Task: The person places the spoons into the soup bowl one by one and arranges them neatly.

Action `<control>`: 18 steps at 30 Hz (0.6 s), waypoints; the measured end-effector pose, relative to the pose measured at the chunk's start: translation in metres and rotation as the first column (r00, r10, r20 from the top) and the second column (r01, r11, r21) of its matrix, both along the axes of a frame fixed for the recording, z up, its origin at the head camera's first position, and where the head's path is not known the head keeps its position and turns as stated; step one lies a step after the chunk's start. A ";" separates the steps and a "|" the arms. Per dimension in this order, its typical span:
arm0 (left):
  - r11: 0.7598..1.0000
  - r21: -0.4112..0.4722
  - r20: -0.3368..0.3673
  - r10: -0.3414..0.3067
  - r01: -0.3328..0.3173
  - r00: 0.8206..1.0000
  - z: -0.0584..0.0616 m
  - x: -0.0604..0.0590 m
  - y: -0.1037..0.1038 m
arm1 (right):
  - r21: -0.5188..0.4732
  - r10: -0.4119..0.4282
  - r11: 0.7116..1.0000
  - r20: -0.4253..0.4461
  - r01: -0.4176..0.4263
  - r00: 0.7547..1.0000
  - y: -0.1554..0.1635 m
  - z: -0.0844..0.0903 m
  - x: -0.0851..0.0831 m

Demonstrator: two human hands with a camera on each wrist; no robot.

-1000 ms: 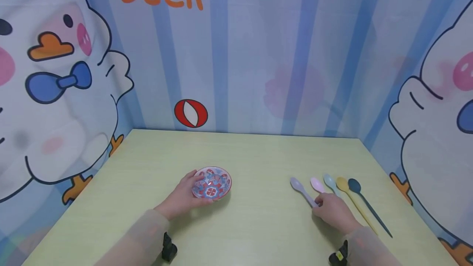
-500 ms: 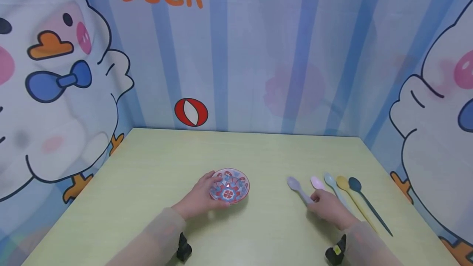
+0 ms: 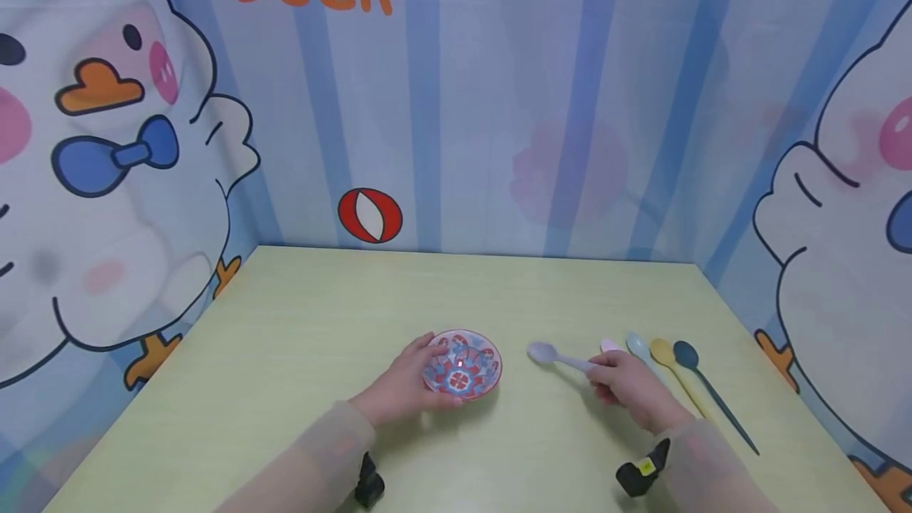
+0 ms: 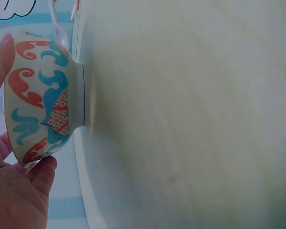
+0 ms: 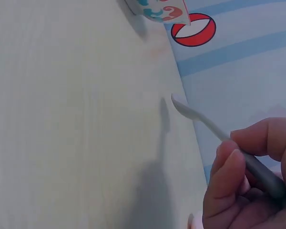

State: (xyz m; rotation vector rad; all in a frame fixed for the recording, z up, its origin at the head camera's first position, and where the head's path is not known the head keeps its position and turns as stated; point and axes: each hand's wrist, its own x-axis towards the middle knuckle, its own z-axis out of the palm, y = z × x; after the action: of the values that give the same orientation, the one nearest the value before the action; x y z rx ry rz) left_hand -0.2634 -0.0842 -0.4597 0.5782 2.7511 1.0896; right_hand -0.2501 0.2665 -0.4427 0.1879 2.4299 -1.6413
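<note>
In the head view, your left hand (image 3: 409, 386) grips the patterned bowl (image 3: 463, 374) near the middle of the table (image 3: 342, 291); your right hand (image 3: 637, 390) pinches the lilac spoon (image 3: 544, 352), its head toward the bowl. It partly covers the pink spoon (image 3: 609, 345) and pale-blue spoon (image 3: 639, 347); the yellow spoon (image 3: 664, 353) and dark-blue spoon (image 3: 687, 355) lie beyond. From the left wrist, your thumb and fingers clasp the bowl's side. From the right wrist, the lilac spoon is raised, the backdrop (image 5: 243, 90) behind it.
</note>
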 end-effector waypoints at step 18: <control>0.999 0.020 0.032 -0.029 0.028 0.999 0.005 0.008 0.007 | -0.021 -0.023 1.000 -0.106 0.021 0.994 -0.006 0.030 -0.007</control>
State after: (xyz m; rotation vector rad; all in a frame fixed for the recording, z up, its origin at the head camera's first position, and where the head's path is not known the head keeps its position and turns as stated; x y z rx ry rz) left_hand -0.2553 -0.0773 -0.4550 0.5950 2.6995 1.1114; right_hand -0.2568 0.2608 -0.4124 0.1277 2.4965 -1.7261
